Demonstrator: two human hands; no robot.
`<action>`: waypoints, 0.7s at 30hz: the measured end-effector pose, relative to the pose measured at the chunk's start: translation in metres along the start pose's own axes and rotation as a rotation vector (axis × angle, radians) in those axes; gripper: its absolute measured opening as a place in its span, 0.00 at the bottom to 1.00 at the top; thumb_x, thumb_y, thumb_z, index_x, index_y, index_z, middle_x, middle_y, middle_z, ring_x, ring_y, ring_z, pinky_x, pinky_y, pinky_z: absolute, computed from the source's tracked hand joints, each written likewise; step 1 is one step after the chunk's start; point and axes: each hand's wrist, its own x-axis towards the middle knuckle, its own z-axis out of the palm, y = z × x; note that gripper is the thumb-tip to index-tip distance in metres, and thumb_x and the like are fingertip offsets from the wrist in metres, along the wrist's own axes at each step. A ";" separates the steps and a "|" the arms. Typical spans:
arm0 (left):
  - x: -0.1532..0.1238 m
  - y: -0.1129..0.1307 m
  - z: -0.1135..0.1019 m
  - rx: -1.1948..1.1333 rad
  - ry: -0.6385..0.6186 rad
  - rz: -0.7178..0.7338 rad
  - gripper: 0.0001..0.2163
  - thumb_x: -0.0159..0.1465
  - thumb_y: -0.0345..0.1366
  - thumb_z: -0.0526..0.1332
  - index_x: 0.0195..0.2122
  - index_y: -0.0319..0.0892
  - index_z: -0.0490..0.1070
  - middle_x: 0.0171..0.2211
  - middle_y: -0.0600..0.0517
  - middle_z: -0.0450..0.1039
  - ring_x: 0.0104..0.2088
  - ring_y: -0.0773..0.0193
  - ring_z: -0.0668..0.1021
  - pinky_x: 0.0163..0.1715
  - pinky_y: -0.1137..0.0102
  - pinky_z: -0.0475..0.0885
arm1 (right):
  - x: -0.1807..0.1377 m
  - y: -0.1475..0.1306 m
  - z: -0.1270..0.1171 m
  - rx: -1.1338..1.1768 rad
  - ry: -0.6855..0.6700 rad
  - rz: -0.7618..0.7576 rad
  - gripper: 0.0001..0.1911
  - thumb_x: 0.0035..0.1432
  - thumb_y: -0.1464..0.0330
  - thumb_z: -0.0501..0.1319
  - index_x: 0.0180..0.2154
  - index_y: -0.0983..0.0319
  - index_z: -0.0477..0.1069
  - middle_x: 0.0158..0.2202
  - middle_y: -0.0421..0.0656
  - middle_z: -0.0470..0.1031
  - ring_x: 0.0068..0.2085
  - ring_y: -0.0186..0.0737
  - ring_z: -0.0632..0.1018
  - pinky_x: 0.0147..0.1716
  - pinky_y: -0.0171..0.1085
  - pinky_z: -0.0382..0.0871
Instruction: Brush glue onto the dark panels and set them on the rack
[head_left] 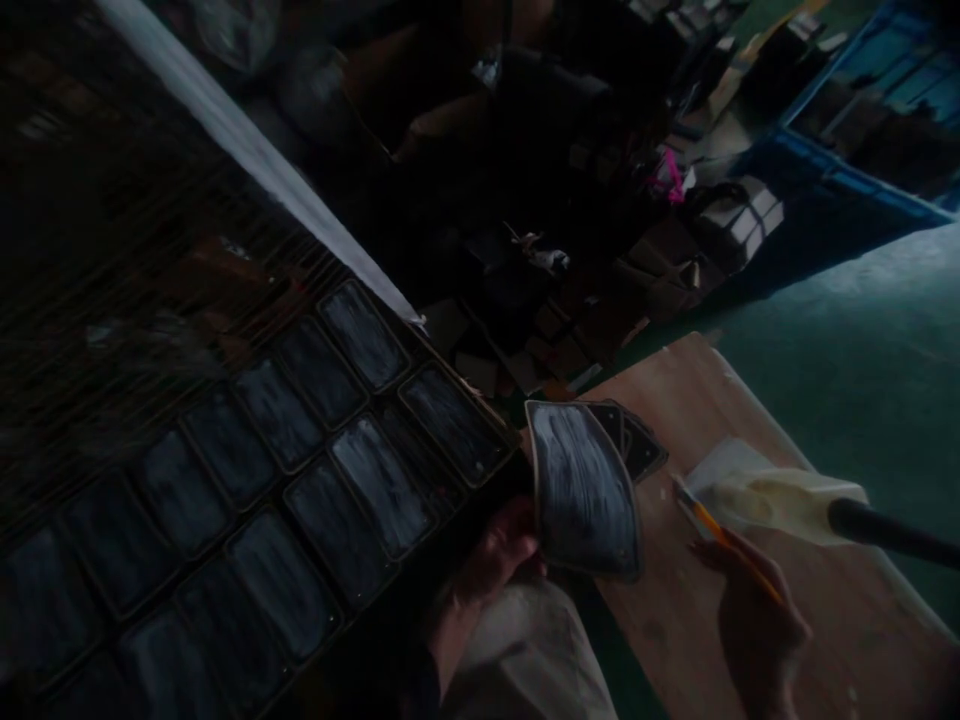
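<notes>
My left hand (506, 545) grips the lower left edge of a dark, slightly curved panel (585, 490) with rounded corners. Whitish streaks run along the panel's upper face, and it is tilted above the near end of a wooden board. In my right hand (757, 600), above that board, is a slim orange-handled brush (712, 525) with a pale tip, pointing toward the panel and apart from it. Partly hidden behind the held panel lies a stack of dark plates (637, 440). Close to the brush, a pale translucent container (780, 495) lies with a black handle (892, 530) reaching out of it.
On the left, a wire rack (300, 265) carries rows of similar streaked panels (379, 485). The wooden board (697, 400) is on the right. Behind are a blue crate (795, 190), boxes (742, 220) and clutter over a green floor (885, 330). The scene is dim.
</notes>
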 end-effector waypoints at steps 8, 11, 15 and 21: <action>-0.032 0.020 -0.085 -0.040 0.464 0.236 0.13 0.58 0.37 0.62 0.45 0.46 0.68 0.32 0.56 0.70 0.24 0.73 0.70 0.26 0.75 0.68 | -0.007 -0.012 0.038 -0.007 -0.161 -0.072 0.21 0.62 0.59 0.55 0.51 0.64 0.71 0.37 0.49 0.80 0.37 0.45 0.82 0.34 0.39 0.77; -0.020 0.000 -0.112 -0.070 0.607 0.204 0.18 0.55 0.39 0.64 0.46 0.45 0.66 0.30 0.57 0.69 0.24 0.73 0.71 0.27 0.76 0.68 | -0.012 -0.012 0.046 0.014 -0.210 -0.071 0.22 0.62 0.59 0.55 0.52 0.64 0.70 0.38 0.48 0.80 0.37 0.45 0.82 0.35 0.39 0.77; -0.007 -0.031 -0.137 -0.085 0.726 0.056 0.24 0.51 0.41 0.67 0.48 0.46 0.64 0.28 0.59 0.69 0.24 0.72 0.74 0.28 0.76 0.69 | -0.017 -0.014 0.050 -0.035 -0.237 -0.068 0.21 0.62 0.59 0.54 0.52 0.63 0.70 0.37 0.47 0.80 0.37 0.45 0.81 0.34 0.38 0.77; -0.002 -0.042 -0.150 0.048 0.735 0.018 0.21 0.50 0.41 0.65 0.44 0.44 0.63 0.23 0.61 0.68 0.20 0.73 0.73 0.20 0.79 0.65 | -0.025 -0.016 0.052 -0.023 -0.243 -0.031 0.21 0.63 0.60 0.53 0.53 0.64 0.69 0.36 0.47 0.80 0.37 0.42 0.81 0.36 0.36 0.76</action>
